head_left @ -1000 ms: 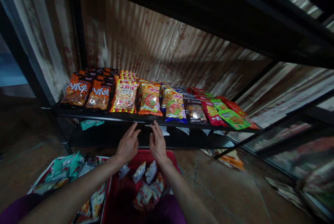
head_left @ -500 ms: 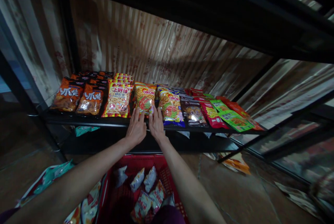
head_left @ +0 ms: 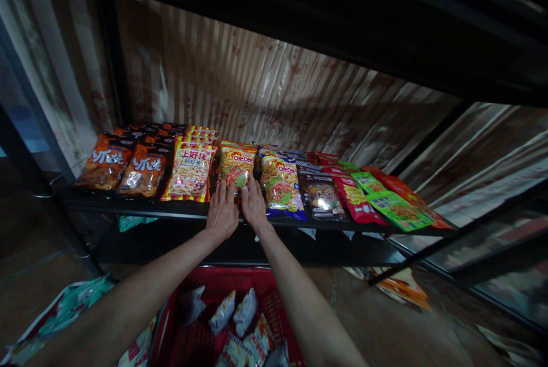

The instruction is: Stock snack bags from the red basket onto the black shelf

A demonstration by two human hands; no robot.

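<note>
An orange-and-yellow snack bag point(head_left: 238, 162) lies tilted back on the black shelf point(head_left: 171, 210). Against its lower part rest the fingertips of my left hand point(head_left: 222, 213), the fingers stretched out. My right hand point(head_left: 254, 204) lies with extended fingers at the same bag's lower right corner. Just right of it is a yellow-and-blue snack bag point(head_left: 282, 187). To the left stands a yellow-and-red striped bag of shrimp snacks point(head_left: 189, 170). The bottom edge of the orange-and-yellow bag is hidden behind my fingers.
Orange-and-black bags point(head_left: 105, 161) fill the shelf's left end; a dark brown bag point(head_left: 322, 197), a red bag point(head_left: 359, 198) and green bags point(head_left: 400, 210) follow on the right. Below stands a red basket point(head_left: 201, 278) holding several small packets. Dark upper shelving point(head_left: 299, 30) hangs overhead.
The view has shifted slightly, so the shelf and basket appear a little lower. Both hands stay at the orange-and-yellow bag, with fingers still stretched out.
</note>
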